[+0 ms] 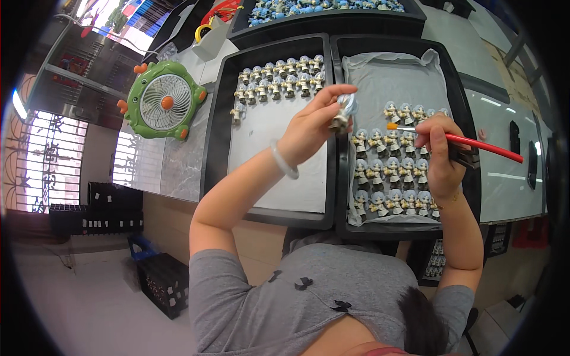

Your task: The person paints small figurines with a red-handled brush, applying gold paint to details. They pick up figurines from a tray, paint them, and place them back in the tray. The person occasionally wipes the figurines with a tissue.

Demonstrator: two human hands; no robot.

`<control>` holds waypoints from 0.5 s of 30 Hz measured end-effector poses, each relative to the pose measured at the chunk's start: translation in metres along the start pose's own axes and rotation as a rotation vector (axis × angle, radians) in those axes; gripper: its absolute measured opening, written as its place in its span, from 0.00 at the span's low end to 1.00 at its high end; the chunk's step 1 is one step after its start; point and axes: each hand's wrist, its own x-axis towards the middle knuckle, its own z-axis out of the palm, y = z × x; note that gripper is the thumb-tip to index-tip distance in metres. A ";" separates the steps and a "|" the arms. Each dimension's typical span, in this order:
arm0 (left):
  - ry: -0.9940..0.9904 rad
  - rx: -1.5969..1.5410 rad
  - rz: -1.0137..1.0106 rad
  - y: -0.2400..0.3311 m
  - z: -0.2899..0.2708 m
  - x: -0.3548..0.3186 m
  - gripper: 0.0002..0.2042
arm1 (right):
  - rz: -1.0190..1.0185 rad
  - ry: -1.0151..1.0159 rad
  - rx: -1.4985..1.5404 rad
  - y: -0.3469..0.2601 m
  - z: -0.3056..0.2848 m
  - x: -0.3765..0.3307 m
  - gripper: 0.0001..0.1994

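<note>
My left hand point(306, 129) is raised above the divide between two black trays. Its fingers are closed round a small figurine point(341, 121) with pale blue hair, partly hidden by them. Over the right tray point(468, 127), my right hand point(444, 157) grips a paintbrush point(487, 149) with a red handle. The orange bristles point left, toward the figurine but apart from it. A dark metal tool point(465, 156) also shows at that palm; its kind is unclear. Beneath the right hand, rows of similar figurines point(392, 169) lie on pale lining.
The left tray point(217, 160) holds more figurines point(276, 86) along its far side on white paper. A green fan point(165, 101) stands left of it. Beyond the trays sits a black bin point(332, 25) of blue pieces, beside a tape dispenser point(211, 40).
</note>
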 end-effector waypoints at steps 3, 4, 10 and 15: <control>-0.062 -0.372 -0.095 0.004 0.003 -0.037 0.30 | 0.015 -0.033 -0.014 -0.007 0.006 -0.003 0.11; -0.088 -0.480 -0.111 0.007 0.005 -0.043 0.33 | 0.007 -0.052 -0.024 -0.007 0.007 -0.004 0.11; -0.185 -0.316 -0.086 0.020 0.021 -0.059 0.41 | 0.062 -0.066 -0.060 0.000 0.009 -0.004 0.12; -0.221 -0.335 -0.065 0.020 0.021 -0.060 0.41 | 0.044 -0.056 -0.069 0.004 0.006 -0.002 0.12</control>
